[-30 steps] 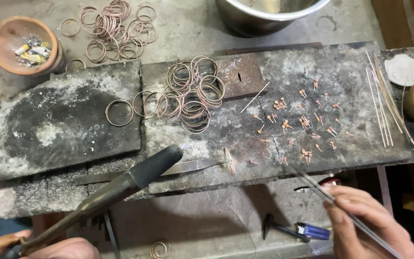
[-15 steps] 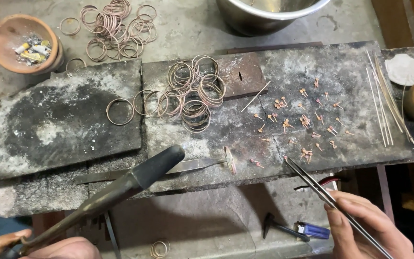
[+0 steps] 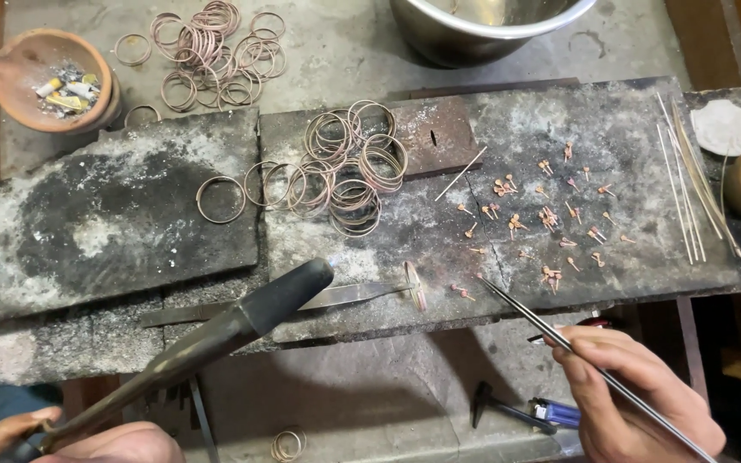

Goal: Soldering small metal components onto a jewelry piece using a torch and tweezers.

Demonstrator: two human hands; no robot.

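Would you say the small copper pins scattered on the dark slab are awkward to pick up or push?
Probably. The copper pins look tiny and thin, so likely light and easily scattered. Their rounded heads may let them roll. The right hand holds long tweezers, suggesting fingers would fumble them.

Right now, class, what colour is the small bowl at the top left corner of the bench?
The bowl is reddish-brown terracotta, seen clearly in the head view.

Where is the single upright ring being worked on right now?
In the head view, the upright ring stands near the slab's front edge, held at the tip of flat tweezers, between the torch nozzle and the rod's tip.
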